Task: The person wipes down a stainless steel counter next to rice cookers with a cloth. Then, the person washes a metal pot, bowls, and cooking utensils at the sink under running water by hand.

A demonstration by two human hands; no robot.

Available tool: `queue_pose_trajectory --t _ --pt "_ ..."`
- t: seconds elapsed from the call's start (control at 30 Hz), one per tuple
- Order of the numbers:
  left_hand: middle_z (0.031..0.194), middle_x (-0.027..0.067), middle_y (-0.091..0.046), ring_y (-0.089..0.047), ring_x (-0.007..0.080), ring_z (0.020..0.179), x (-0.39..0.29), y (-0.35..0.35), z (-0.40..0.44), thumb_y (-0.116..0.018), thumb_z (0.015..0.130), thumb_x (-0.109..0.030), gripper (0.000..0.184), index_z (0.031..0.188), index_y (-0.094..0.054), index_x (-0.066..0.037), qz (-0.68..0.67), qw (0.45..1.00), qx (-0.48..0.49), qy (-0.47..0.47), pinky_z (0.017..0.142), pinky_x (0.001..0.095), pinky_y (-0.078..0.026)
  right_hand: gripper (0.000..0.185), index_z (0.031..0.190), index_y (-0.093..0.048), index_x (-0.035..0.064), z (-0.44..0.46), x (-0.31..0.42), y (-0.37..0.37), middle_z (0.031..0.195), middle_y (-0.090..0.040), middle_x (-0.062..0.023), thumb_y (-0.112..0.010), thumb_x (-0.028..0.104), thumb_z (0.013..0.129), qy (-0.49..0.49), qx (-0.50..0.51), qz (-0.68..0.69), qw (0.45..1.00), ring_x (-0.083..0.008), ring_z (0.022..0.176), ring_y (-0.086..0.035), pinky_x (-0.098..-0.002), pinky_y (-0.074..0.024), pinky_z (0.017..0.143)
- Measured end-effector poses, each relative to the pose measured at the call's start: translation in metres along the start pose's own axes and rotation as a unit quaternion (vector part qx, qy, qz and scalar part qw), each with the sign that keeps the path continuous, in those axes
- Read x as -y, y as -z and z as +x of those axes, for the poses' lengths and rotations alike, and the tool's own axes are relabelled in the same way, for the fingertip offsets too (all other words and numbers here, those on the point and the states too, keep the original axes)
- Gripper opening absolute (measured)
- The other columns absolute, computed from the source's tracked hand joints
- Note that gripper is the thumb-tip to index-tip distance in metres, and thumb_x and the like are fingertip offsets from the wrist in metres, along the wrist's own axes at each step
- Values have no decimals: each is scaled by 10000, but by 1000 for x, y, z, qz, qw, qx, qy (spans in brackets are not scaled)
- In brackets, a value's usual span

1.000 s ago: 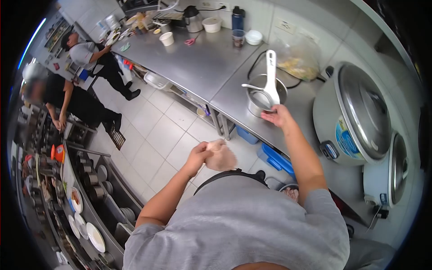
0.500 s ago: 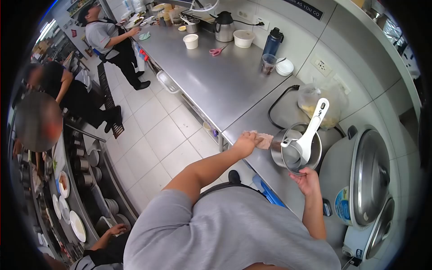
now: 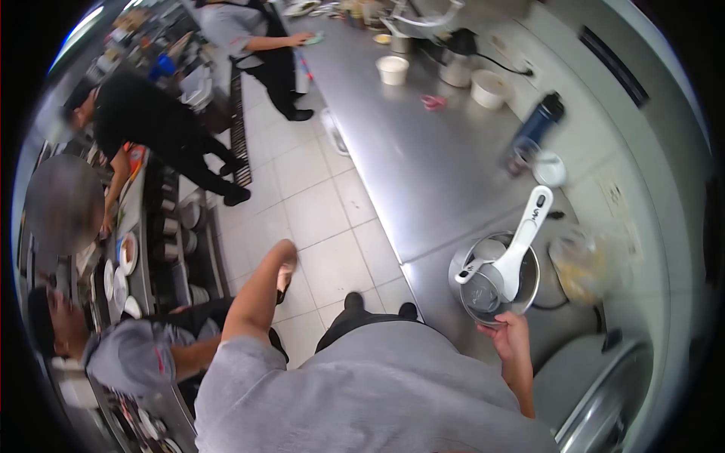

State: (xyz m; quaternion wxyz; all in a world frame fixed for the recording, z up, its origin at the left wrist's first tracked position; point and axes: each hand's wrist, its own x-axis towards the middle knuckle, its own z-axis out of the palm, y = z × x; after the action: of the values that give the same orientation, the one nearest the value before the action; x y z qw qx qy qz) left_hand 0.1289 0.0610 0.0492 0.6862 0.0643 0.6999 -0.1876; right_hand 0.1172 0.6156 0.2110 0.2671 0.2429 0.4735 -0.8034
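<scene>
My right hand (image 3: 511, 337) grips the near rim of a round steel pot (image 3: 455, 273) at the counter's edge. Inside the pot stand a white rice paddle (image 3: 521, 249), its handle leaning up and out, and a clear measuring cup (image 3: 481, 291). A smaller white-handled scoop (image 3: 470, 269) lies beside them. Out to the left, over the floor, my left hand (image 3: 286, 260) is bent down at the wrist; its fingers are blurred and mostly hidden, so whatever it holds cannot be made out.
The steel counter (image 3: 423, 181) bears a white tub (image 3: 392, 70), pink scissors (image 3: 433, 102), a blue bottle (image 3: 540, 121) and a white bowl (image 3: 549, 168). A plastic bag (image 3: 578, 264) and large cooker (image 3: 604, 392) stand right. Co-workers occupy the left, one in black (image 3: 143, 113).
My left hand has swung left from the counter, where it held a pinkish cloth, out over the floor. My right hand stays on the pot. The view has turned left.
</scene>
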Motion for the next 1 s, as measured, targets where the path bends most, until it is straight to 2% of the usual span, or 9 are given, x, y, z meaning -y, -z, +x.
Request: queue_pose_trajectory --t 0.03,0.07,0.1,0.2,0.37,0.63,0.73,0.93,1.0 --pt "852 102 -652 -590 247 747 -12 5 -19 -592 619 -168 238 817 -691 -81 0 989 -132 -69 728 393 -460 336 981 -470 -161 4 0 -9 875 -600 -238 -458 21 699 -9 13 -4 1000 -331 723 -633 -421 -558 608" --pt "808 98 -651 -604 177 745 -28 8 -76 -540 690 -151 215 826 -675 -55 -311 857 -400 -96 712 351 -474 330 975 -476 -157 12 3 -20 863 -605 -234 -456 23 700 -18 24 -11 999 -328 722 -634 -418 -559 604" --pt "801 108 -644 -604 140 757 -44 33 -101 -497 745 -110 248 931 -642 -36 -671 654 -322 -134 718 311 -476 317 962 -486 -153 22 8 -34 850 -609 -229 -455 25 701 -21 28 -19 999 -324 717 -634 -411 -559 601" --pt "1194 150 -496 -486 209 1093 -68 100 -132 -478 866 -279 534 1328 -322 -60 -698 462 -301 -457 870 321 -411 300 936 -511 -144 46 14 -88 829 -619 -222 -456 33 700 -28 36 -39 998 -321 712 -635 -385 -559 595" --pt "1398 166 -218 -267 293 1269 -50 110 -142 -444 823 -577 855 1401 -17 -114 -613 529 -331 -485 1000 413 -288 266 912 -532 -121 56 9 -175 864 -615 -214 -469 32 703 -29 51 -55 997 -316 734 -632 -383 -557 608" --pt "1433 156 -89 -202 339 1290 100 46 -165 -456 796 -604 893 1396 56 -186 -739 350 -188 -544 947 508 -341 359 1044 -447 -106 118 -49 -311 1069 -515 -204 -510 23 714 -109 118 -41 986 -354 907 -556 -450 -526 720" --pt "1399 185 -157 -282 341 1251 131 48 -182 -507 798 -546 880 1392 -27 -108 -783 398 -207 -431 883 500 -413 376 1056 -431 -142 136 -56 -363 987 -550 -250 -477 36 727 -137 131 -104 976 -361 811 -602 -411 -543 689" --pt "1032 161 -542 -583 267 912 200 52 -132 -602 772 -391 550 1104 -471 28 -857 319 -184 -360 776 452 -506 360 996 -455 -177 212 -67 -451 894 -570 -274 -475 60 726 -167 185 -231 941 -358 743 -621 -418 -548 654" --pt "1114 153 -458 -562 264 924 229 60 -111 -594 767 -328 633 1233 -260 -60 -860 268 -160 -404 689 429 -536 382 988 -459 -189 253 -61 -479 872 -576 -284 -497 98 739 -174 195 -296 918 -361 727 -626 -414 -549 641"
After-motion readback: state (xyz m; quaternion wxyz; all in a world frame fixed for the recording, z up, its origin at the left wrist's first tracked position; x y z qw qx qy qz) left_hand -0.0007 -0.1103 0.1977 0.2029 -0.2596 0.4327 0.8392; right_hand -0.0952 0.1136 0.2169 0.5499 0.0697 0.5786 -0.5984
